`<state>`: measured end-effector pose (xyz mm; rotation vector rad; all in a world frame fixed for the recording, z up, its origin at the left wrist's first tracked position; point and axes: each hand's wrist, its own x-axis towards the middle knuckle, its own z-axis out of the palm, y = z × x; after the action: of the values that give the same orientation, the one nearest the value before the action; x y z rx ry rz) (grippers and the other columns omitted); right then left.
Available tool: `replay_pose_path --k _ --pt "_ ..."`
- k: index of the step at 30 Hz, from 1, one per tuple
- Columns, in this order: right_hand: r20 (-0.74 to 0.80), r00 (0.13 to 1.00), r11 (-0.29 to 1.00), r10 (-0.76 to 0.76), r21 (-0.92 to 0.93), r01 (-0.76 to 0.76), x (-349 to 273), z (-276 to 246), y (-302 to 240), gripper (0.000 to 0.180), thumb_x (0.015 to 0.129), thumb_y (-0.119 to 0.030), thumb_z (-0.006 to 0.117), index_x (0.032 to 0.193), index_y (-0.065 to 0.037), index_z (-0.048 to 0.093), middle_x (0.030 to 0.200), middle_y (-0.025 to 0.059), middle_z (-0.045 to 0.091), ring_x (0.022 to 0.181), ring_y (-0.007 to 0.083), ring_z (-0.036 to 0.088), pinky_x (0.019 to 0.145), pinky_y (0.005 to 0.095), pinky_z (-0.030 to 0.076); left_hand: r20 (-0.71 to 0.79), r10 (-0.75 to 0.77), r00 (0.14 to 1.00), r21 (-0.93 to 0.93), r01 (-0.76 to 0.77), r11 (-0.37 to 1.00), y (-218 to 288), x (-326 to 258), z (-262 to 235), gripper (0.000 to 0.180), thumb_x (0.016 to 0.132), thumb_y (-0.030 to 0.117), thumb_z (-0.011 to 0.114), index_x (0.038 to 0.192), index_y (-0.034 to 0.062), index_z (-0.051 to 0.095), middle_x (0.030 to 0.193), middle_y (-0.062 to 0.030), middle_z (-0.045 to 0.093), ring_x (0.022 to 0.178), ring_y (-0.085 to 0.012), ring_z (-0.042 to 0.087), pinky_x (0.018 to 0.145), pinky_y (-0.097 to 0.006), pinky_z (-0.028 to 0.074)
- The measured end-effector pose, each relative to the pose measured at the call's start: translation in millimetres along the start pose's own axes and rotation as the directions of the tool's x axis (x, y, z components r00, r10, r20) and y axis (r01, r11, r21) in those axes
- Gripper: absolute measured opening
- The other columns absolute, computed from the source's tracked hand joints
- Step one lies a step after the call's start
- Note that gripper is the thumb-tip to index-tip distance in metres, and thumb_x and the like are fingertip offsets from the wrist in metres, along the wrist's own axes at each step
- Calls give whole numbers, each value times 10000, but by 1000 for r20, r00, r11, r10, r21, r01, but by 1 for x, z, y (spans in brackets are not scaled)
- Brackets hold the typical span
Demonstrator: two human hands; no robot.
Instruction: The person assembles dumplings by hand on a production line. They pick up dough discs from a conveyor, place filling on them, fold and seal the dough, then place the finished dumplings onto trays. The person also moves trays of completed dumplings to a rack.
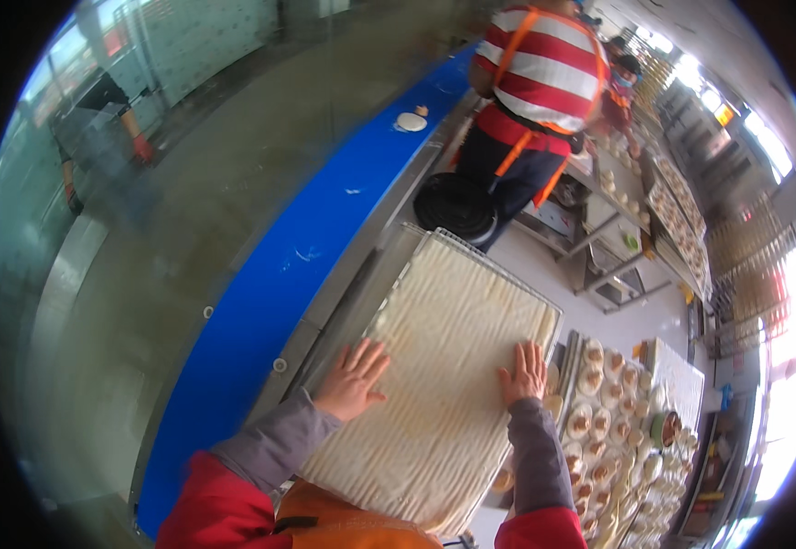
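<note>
A large rectangular rack tray (444,366) lies in front of me, covered by a pale cloth with fine ridges; wire edging shows at its far side. My left hand (354,377) rests on the left part of the cloth, fingers spread. On the right edge of the same cloth lies my right hand (524,373), its fingers stretched out and pointing away from me. Neither hand holds anything. Grey sleeves cover both forearms. What lies under the cloth is hidden.
A blue conveyor belt (315,238) runs along the left, carrying a flat dough round (411,122) farther off. At right stands a table of dough rounds with brown filling (604,421). Ahead, a person in a striped shirt (544,69) stands near a black round bin (455,206).
</note>
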<state>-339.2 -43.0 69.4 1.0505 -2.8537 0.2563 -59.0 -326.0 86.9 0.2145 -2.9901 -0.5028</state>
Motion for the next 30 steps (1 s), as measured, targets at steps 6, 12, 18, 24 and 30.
replay_pose_path --k 6,12,18,24,30 --pt "-13 1000 1000 15 8 -15 20 5 11 775 851 -336 706 1509 -80 387 1589 182 336 1490 369 262 1187 511 247 -3 91 996 -55 -91 994 -31 24 10 889 854 612 618 1532 89 376 1630 -130 256 1518 -346 175 1194 -590 162" --pt "-150 977 985 151 108 -135 73 29 23 684 877 -261 660 1489 -79 416 1558 187 379 1437 387 345 1176 478 283 121 213 970 -199 -187 962 -52 54 -9 829 875 568 627 1517 96 397 1613 -111 301 1514 -330 205 1200 -577 137" --pt "-240 851 884 467 102 -456 130 56 92 650 766 -256 822 1332 -72 562 1283 185 573 1118 331 564 930 437 479 -270 103 957 -431 -215 876 -110 134 -18 618 833 113 755 1397 88 505 1491 -125 467 1406 -334 413 1141 -495 343" --pt "-73 805 737 589 459 -497 154 59 137 411 682 -216 882 1026 -73 710 746 79 665 684 172 616 658 326 513 -289 62 955 -360 -169 918 -146 294 3 477 873 84 670 1332 55 544 1382 -132 566 1289 -338 514 1066 -443 434" --pt "-126 868 779 479 517 -355 146 67 160 205 748 -150 821 795 -32 660 689 32 647 649 130 577 646 297 497 -296 101 950 -343 -204 917 -141 319 15 386 829 112 709 1201 48 627 1282 -104 636 1191 -310 579 997 -457 471"
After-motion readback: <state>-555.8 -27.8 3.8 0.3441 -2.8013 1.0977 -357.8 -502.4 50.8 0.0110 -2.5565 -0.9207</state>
